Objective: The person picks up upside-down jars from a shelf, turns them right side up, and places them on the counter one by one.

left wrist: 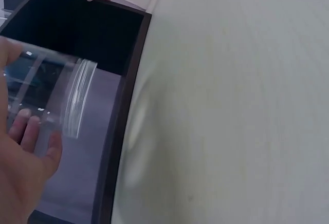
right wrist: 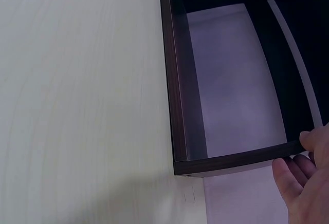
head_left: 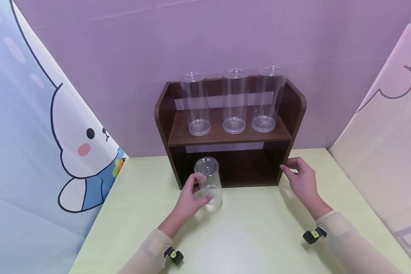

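Head view: from here, L hand [head_left: 190, 198] has thumb & fingers round a clear jar [head_left: 211, 183], just in front of the lower compartment of the dark brown shelf unit [head_left: 162, 114], twd its L end. Jar's approx upright, long axis vert., round end up; low part looks cloudy, can't tell if that's contents or base. Three tall see-through cylinders [head_left: 235, 101] stand upright in the upper compartment, pale at the bottom. R hand [head_left: 302, 183] pinches the unit's R side panel, low down.

L wrist view: jar's long axis runs approx sideways, ridged end pointing R, twd the tabletop [left wrist: 231, 111]; hand's round it from frame L.

R wrist view: thumb & fingers either side of the panel edge, narrow gap; purple cloth [right wrist: 236, 80] shows thru the open back.
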Action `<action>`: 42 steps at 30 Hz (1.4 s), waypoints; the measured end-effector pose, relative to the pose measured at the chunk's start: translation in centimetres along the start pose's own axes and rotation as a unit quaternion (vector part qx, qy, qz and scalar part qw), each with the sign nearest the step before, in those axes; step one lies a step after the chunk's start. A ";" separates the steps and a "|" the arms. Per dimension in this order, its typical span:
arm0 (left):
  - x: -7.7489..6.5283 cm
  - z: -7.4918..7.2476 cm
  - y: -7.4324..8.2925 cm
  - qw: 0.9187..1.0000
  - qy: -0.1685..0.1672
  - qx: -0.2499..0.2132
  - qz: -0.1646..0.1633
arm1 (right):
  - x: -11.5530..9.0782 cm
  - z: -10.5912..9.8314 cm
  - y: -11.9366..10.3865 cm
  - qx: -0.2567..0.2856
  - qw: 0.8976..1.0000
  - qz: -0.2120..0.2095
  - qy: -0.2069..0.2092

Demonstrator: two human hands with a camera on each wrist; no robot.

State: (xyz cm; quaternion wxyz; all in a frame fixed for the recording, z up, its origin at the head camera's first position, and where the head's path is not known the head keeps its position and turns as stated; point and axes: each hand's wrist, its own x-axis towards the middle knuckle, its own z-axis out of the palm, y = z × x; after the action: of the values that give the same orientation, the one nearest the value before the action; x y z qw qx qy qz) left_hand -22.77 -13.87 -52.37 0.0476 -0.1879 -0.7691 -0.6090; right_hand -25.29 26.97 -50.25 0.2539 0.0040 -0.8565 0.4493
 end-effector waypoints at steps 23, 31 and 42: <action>1.1 -2.3 3.1 0.993 -0.094 -0.007 0.066 | 0.0 0.0 -0.3 0.012 1.000 0.002 0.002; 1.6 -2.4 4.5 0.994 -0.089 -0.004 0.066 | -0.1 -0.1 -0.1 0.025 1.000 0.015 0.001; 1.9 -2.1 4.6 0.993 -0.097 -0.006 0.065 | -1.8 0.1 -5.8 0.178 0.970 -0.108 0.121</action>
State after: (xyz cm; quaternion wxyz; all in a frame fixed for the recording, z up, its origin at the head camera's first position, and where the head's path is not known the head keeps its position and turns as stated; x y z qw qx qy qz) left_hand -23.28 -14.56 -46.98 0.0113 -0.2961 -0.7525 -0.5882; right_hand -22.41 23.03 -46.69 0.3981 0.0868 -0.7198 0.5620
